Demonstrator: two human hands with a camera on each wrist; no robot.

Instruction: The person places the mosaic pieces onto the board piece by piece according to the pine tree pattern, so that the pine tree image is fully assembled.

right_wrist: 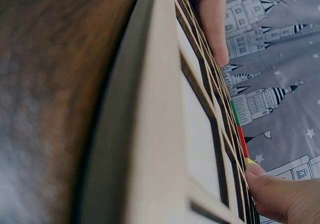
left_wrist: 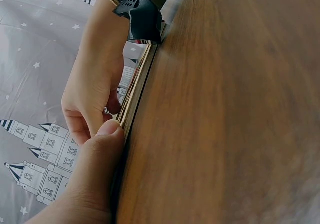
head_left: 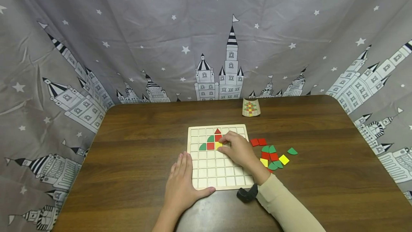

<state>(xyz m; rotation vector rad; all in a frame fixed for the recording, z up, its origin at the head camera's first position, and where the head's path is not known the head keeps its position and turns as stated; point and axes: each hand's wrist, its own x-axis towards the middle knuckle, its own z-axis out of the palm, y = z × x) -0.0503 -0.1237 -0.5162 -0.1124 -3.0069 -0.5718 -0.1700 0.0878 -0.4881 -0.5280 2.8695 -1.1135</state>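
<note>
A pale wooden grid board lies on the table. My left hand rests along its left edge with straight fingers, its thumb at the near edge. My right hand pinches a yellow square tile between thumb and fingers over a board cell, right of a red square. The yellow tile pokes out by the thumb in the right wrist view. Above it sit another red square and a red triangle. Two green quarter-circle tiles step down leftward.
Right of the board lie loose red, green and yellow tiles, one green quarter-circle apart from the others. A small curled pattern card stands at the back of the wooden table. A black wrist device hangs near the right sleeve.
</note>
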